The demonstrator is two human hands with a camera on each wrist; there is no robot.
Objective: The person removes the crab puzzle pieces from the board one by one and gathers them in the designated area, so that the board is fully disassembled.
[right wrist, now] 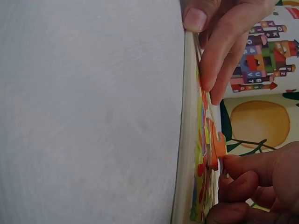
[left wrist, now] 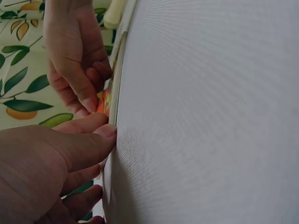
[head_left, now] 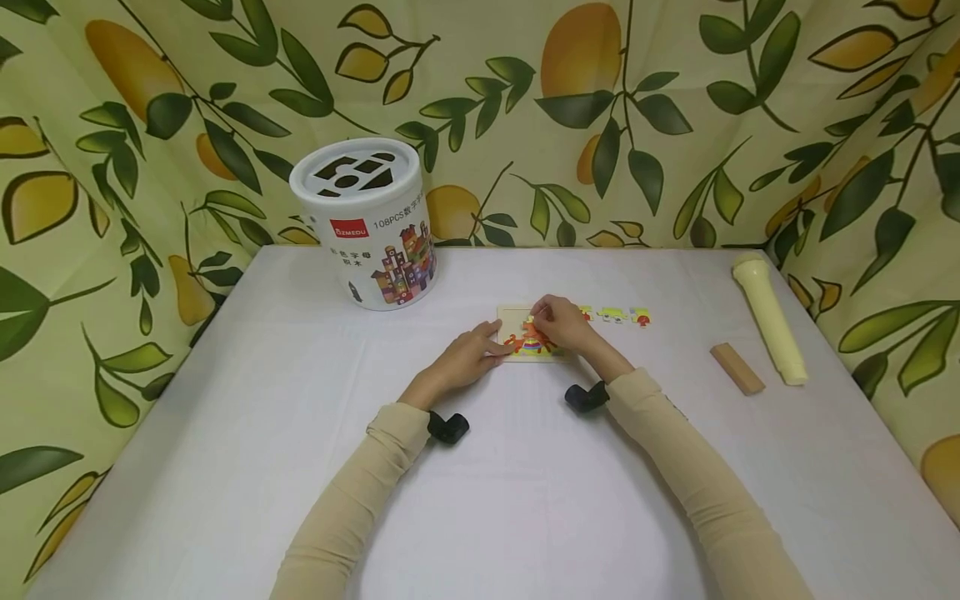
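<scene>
A small wooden jigsaw puzzle board (head_left: pixel 511 317) lies on the table, its lower part filled with colourful pieces that show an orange animal. My left hand (head_left: pixel 467 357) grips the board's left side; in the left wrist view its thumb (left wrist: pixel 105 131) is at the front edge and the index finger reaches over the top. My right hand (head_left: pixel 564 322) pinches an orange puzzle piece (right wrist: pixel 217 145), tilted up over the board among the laid pieces. Several loose puzzle pieces (head_left: pixel 612 315) lie in a row to the right of the board, partly hidden behind the right hand.
A white bucket (head_left: pixel 367 242) with shaped holes in its lid stands at the back left. To the right lie a brown wooden block (head_left: pixel 737 368) and a pale yellow microphone-shaped object (head_left: pixel 770 321). Patterned curtain (head_left: pixel 495 125) borders the white table (head_left: pixel 225 433).
</scene>
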